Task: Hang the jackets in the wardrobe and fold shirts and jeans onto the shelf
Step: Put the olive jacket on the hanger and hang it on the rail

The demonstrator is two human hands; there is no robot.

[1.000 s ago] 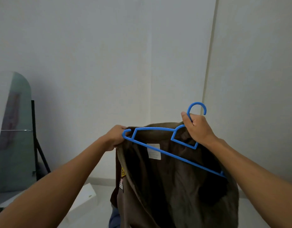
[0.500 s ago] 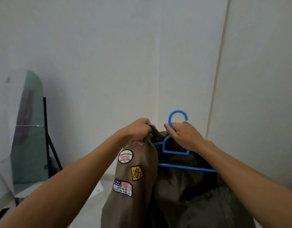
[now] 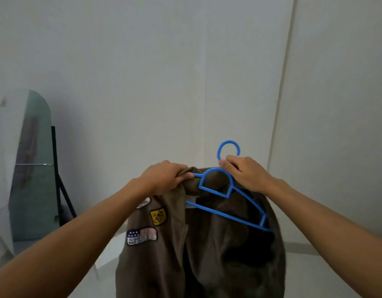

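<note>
A brown jacket (image 3: pixel 170 250) with sewn patches on its front hangs in front of me, draped over a blue plastic hanger (image 3: pixel 220 190). My left hand (image 3: pixel 166 177) grips the jacket's collar and left shoulder at the hanger's left end. My right hand (image 3: pixel 243 173) holds the hanger by its neck, just under the round hook. The hanger's right arm sits inside the jacket's right shoulder. The jacket's lower part runs out of the bottom of the view.
Plain white walls meet in a corner straight ahead. An arched standing mirror (image 3: pixel 33 168) on a black stand leans at the left. A flat white board (image 3: pixel 112 248) lies on the pale floor behind the jacket.
The left front panel with patches has swung round to face me and my left hand has pulled the collar over the hanger's left end. The hanger now tilts down to the right.
</note>
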